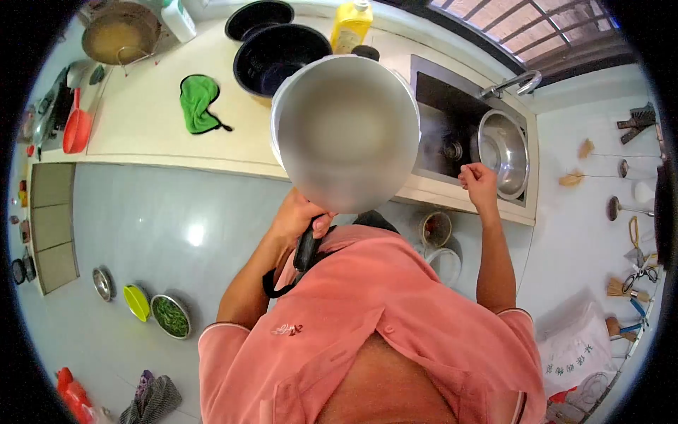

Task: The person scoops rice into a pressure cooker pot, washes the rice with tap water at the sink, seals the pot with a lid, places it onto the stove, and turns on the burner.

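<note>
My left hand (pixel 300 218) is wrapped round the black handle (pixel 308 247) of a large round pot (pixel 346 134). The pot is raised above the counter's front edge, and its inside looks grey and blurred. My right hand (pixel 480 185) is held over the sink's front edge, near a steel bowl (pixel 503 154) in the sink (pixel 446 106). Its fingers are curled together; whether anything small is between them cannot be made out. Behind the pot stand a black pot (pixel 279 60) and a yellow bottle (pixel 351 27).
A green cloth (pixel 199 103) and a red scoop (pixel 77 131) lie on the counter (pixel 141 127). The faucet (pixel 512 83) arches behind the sink. Bowls (pixel 171 316) stand on the floor at left; a bin (pixel 435 230) stands below the counter. Utensils (pixel 628 205) hang at right.
</note>
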Available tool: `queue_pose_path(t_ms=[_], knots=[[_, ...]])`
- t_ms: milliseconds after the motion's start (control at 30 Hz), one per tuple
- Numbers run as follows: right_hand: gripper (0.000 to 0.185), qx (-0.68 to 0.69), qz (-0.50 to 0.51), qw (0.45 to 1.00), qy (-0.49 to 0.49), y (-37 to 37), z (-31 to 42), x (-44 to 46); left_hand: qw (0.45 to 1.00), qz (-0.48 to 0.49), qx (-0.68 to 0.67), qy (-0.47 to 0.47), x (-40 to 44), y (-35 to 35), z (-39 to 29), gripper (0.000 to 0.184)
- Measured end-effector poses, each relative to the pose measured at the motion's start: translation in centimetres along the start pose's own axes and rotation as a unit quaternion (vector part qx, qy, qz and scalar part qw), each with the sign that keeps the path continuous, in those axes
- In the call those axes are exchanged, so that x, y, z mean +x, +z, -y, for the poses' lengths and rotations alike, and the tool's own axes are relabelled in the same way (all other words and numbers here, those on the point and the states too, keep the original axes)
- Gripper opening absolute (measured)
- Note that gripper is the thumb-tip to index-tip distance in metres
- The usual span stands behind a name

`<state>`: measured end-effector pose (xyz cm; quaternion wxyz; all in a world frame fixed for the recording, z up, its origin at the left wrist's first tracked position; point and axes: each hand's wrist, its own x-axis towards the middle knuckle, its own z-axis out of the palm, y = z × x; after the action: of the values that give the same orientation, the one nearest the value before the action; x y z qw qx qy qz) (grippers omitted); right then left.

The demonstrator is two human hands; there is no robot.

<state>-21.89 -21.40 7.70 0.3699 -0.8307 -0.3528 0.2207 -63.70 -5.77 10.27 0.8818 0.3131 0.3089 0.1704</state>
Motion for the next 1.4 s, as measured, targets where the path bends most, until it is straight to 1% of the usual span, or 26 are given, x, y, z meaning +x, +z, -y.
queue_pose_path(t_ms=[67,100,200,233,300,400,433,467,567,667,700,800,900,1000,1033,1100,1200,1333,1400], knots=[[0.022,-0.011,-0.007,1.0,0.005,-1.2,-0.3,1.8,1.0,-0.005,0.001,0.003,1.4,1.1,0.5,0.02],[0.021,0.037,0.003,0.999,0.006,-1.8,-1.7,3.3,1.0,-0.011,-0.001,0.001,2.2,1.8,0.8,0.019],[0.021,0.038,0.003,0.999,0.005,-3.9,-2.9,7.2,0.999,-0.032,0.039,0.001,4.8,4.4,1.6,0.018],[0.021,-0.091,-0.017,0.992,-0.09,-5.0,-8.2,10.7,0.998,-0.04,0.041,0.004,5.8,5.5,2.0,0.018],[0.021,-0.059,-0.035,0.993,-0.101,-6.2,-11.0,14.7,0.997,-0.057,0.05,0.006,7.6,7.5,2.8,0.018],[0.023,-0.013,-0.037,0.997,-0.067,-8.8,-14.6,20.4,0.994,-0.076,0.082,-0.009,10.4,10.9,3.1,0.018],[0.025,0.049,-0.027,0.998,0.01,-9.9,-12.8,21.3,0.992,-0.079,0.092,-0.029,11.6,11.7,3.4,0.018],[0.026,0.11,-0.017,0.99,0.081,-10.9,-11.8,22.5,0.993,-0.076,0.087,-0.03,12.7,12.7,3.8,0.018],[0.03,0.148,-0.013,0.984,0.101,-13.8,-14.1,27.4,0.993,-0.076,0.09,-0.026,15.3,15.3,4.8,0.018],[0.029,0.13,-0.014,0.983,0.126,-15.7,-16.1,32.1,0.993,-0.07,0.093,-0.029,17.9,17.5,5.4,0.018],[0.029,0.143,-0.028,0.982,0.121,-16.0,-16.8,33.3,0.991,-0.066,0.109,-0.039,18.7,18.0,5.6,0.018],[0.029,0.093,-0.044,0.986,0.133,-16.2,-18.0,37.0,0.987,-0.054,0.141,-0.058,21.1,19.2,5.4,0.014],[0.036,0.064,-0.069,0.989,0.112,-16.1,-17.5,39.3,0.985,-0.052,0.151,-0.062,23.3,20.8,4.8,0.013],[0.044,-0.137,-0.078,0.985,0.072,-16.4,-17.2,41.8,0.981,-0.057,0.17,-0.075,24.7,22.3,4.8,0.013],[0.046,-0.155,-0.092,0.982,0.056,-16.2,-17.5,42.8,0.981,-0.054,0.169,-0.074,24.9,22.8,4.5,0.012],[0.051,-0.186,-0.115,0.975,0.026,-15.3,-19.0,44.7,0.98,-0.051,0.17,-0.087,25.6,23.1,4.4,0.012],[0.052,-0.205,-0.128,0.969,0.043,-14.7,-18.8,46.0,0.977,-0.047,0.178,-0.108,26.4,23.6,4.5,0.011],[0.043,-0.207,-0.107,0.972,0.041,-14.0,-19.3,47.2,0.981,-0.046,0.161,-0.102,27.4,24.4,4.7,0.011],[0.039,-0.211,-0.123,0.969,0.04,-13.9,-19.2,47.4,0.976,-0.038,0.187,-0.109,28.0,24.2,4.8,0.011]])
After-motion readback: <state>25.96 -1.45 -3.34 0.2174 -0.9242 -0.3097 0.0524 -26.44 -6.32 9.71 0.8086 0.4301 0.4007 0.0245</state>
